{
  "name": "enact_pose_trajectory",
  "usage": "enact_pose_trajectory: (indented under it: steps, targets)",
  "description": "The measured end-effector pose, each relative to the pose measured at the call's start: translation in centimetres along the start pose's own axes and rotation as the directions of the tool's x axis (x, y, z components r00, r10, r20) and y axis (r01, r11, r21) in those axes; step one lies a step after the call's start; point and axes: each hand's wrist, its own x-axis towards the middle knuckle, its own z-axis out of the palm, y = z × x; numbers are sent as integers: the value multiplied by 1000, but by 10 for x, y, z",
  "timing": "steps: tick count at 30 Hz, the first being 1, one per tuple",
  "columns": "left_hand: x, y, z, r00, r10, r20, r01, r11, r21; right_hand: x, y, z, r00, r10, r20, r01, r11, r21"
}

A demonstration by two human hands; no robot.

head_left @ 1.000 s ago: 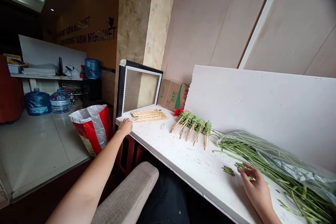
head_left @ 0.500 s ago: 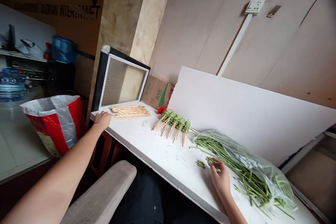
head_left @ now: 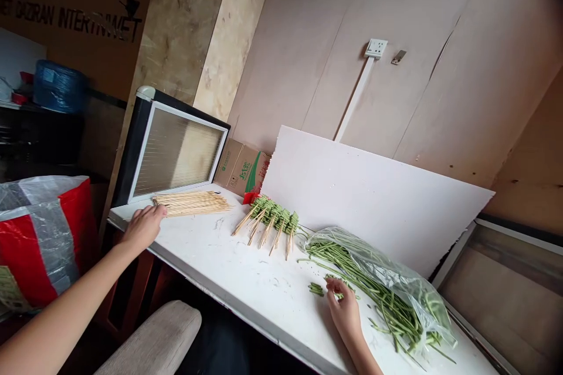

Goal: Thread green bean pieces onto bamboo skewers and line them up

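Observation:
My left hand [head_left: 144, 226] rests on the near left corner of the white table [head_left: 246, 281], fingers loosely curled, at the near end of a pile of bare bamboo skewers [head_left: 193, 203]. My right hand [head_left: 343, 308] lies on the table by some short cut green stem pieces [head_left: 315, 289], fingertips touching them. Just to its right, long green stems [head_left: 387, 304] spill from a clear plastic bag [head_left: 396, 281]. A row of skewers threaded with green pieces [head_left: 270, 220] lies between the two hands.
A white board [head_left: 373, 199] leans on the wall behind the table. A framed panel [head_left: 173, 155] and a cardboard box [head_left: 241, 167] stand at the far left. A red and white sack [head_left: 39, 234] sits on the floor left. A padded seat [head_left: 153, 343] is below.
The camera has swung to the right and the scene has shifted left in view. Both hands stay in about the same places on the table.

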Motion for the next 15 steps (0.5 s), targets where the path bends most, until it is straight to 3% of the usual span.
enact_pose_trajectory:
  steps: [3,6,10,15]
  targets:
    - [1,35,11,996,87,2,-85,986,-144,3,6,-1,1000,-8,10,8,1000,-23]
    - [-10,79,29,981,176,-82,-192,949,-251,6,15,-2,999,-1,32,2,999,-43]
    - [-30,128,47,953,274,-132,-300,914,-271,10,27,0,998,-47,43,50,995,-82]
    - [-42,141,48,970,227,-88,-244,911,-332,7,22,8,979,-193,61,200,970,-140]
